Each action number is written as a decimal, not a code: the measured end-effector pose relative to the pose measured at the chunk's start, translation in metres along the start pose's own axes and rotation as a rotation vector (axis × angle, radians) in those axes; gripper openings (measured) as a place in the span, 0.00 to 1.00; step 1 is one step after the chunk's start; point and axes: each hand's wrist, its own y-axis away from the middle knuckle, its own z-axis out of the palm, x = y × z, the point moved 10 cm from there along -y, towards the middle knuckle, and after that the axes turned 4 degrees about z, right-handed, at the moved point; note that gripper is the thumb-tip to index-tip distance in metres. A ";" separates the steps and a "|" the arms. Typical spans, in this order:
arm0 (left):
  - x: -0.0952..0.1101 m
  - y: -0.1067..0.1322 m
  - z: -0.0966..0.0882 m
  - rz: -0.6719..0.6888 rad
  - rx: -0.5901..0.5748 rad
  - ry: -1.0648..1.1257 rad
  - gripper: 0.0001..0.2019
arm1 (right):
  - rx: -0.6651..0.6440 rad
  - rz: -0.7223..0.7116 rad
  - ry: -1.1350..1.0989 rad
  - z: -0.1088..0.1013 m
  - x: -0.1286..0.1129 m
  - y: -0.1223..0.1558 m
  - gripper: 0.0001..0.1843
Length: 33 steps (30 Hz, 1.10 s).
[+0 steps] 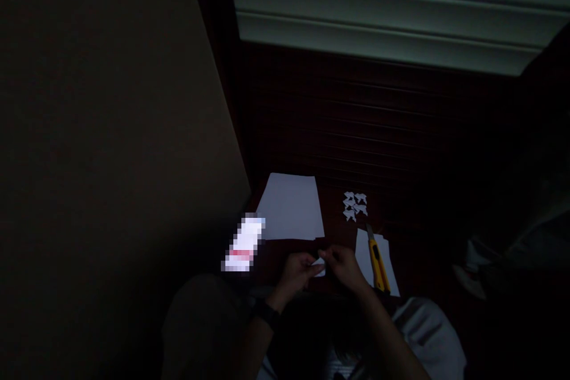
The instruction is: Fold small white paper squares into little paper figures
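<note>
Between my two hands is a small folded piece of white paper, held close to the near edge of a dark table. My left hand, with a dark band on its wrist, pinches the paper from the left. The fingertips of my right hand close on its upper right corner. Just right of that hand, a yellow utility knife with its blade out lies on white paper strips. Beyond them sit several small folded paper shapes in a cluster.
A stack of white paper sheets lies at the table's far left. Left of my hands glows a blurred phone screen. A wall rises on the left, and a dark slatted panel stands behind the table. The light is very dim.
</note>
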 end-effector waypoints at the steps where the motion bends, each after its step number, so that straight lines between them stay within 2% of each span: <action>1: 0.000 0.000 -0.001 -0.005 0.013 0.002 0.18 | -0.019 -0.004 -0.015 0.002 -0.001 0.000 0.20; 6: 0.005 0.003 -0.003 0.003 0.051 0.030 0.18 | -0.008 -0.004 -0.039 0.000 -0.006 0.001 0.19; 11: 0.009 0.004 0.000 -0.012 -0.020 0.081 0.18 | 0.010 -0.001 -0.083 -0.002 -0.008 0.001 0.19; 16: 0.011 0.002 0.006 -0.007 -0.074 0.135 0.18 | -0.043 0.033 -0.211 0.004 0.002 0.002 0.17; 22: 0.018 0.004 0.008 0.025 -0.057 0.249 0.18 | -0.071 0.037 -0.325 0.013 0.009 0.004 0.17; 24: 0.021 0.005 0.007 0.027 -0.055 0.264 0.18 | -0.047 0.027 -0.306 0.011 0.009 0.004 0.17; 29: 0.028 0.006 -0.003 0.050 0.020 0.269 0.23 | 0.140 -0.015 -0.144 -0.010 0.000 0.007 0.13; 31: 0.028 0.006 -0.004 0.037 0.032 0.251 0.21 | 0.182 -0.076 -0.095 -0.015 -0.011 0.011 0.10; 33: 0.026 0.005 -0.003 0.016 0.023 0.213 0.21 | 0.161 -0.138 -0.085 -0.012 -0.020 0.016 0.08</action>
